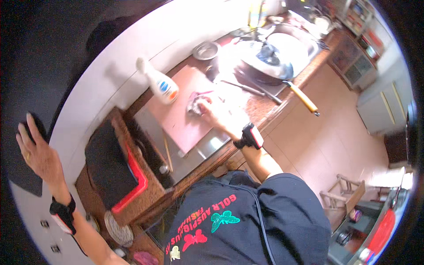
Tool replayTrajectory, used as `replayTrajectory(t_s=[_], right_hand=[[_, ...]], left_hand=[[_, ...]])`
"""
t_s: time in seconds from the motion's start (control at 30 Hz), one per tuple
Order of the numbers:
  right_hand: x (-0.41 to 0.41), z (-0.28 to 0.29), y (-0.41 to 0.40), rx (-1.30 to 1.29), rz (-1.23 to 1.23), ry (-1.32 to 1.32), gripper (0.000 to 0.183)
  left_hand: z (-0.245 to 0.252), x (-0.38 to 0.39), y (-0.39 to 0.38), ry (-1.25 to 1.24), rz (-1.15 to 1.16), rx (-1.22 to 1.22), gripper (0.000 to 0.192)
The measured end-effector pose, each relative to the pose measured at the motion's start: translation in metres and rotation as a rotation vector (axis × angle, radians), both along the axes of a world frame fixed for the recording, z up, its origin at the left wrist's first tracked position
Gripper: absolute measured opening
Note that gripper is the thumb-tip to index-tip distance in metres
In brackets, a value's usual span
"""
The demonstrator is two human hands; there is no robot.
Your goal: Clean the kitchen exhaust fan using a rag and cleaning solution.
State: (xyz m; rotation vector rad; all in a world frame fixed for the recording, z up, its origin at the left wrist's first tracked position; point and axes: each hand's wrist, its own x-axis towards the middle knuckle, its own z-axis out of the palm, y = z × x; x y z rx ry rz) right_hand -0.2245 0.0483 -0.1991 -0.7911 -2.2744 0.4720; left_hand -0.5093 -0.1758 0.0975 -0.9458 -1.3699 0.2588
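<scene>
My right hand (212, 114) presses a crumpled cloth (196, 103) onto a pink board (179, 122) that lies over the counter. A white spray bottle (164, 87) with a blue and orange label stands at the board's wall side. My left hand (41, 159) is raised at the far left with its fingers spread, against a dark surface, and holds nothing. Both wrists wear black bands with a small device.
A metal bowl (206, 50) stands by the wall. A lidded pan (266, 59) with a yellow handle (303, 98) sits by the sink, its handle jutting past the counter edge. A black panel with a red rim (132, 195) lies left; a wooden chair (344, 195) stands on the floor.
</scene>
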Motion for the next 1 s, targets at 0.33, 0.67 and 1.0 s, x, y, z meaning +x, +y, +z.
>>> replayTrajectory(t_s=[0.33, 0.67, 1.0], right_hand=[[0.087, 0.023, 0.003, -0.353, 0.249, 0.347, 0.028], [0.207, 0.088, 0.056, -0.807, -0.030, 1.067, 0.014], [0.362, 0.070, 0.051, -0.639, -0.507, 1.178, 0.018]], left_hand=[[-0.017, -0.034, 0.041, 0.071, -0.045, 0.132, 0.055], [-0.008, -0.031, 0.049, -0.022, -0.068, 0.168, 0.063], [-0.026, -0.029, 0.052, -0.118, -0.026, 0.296, 0.076]])
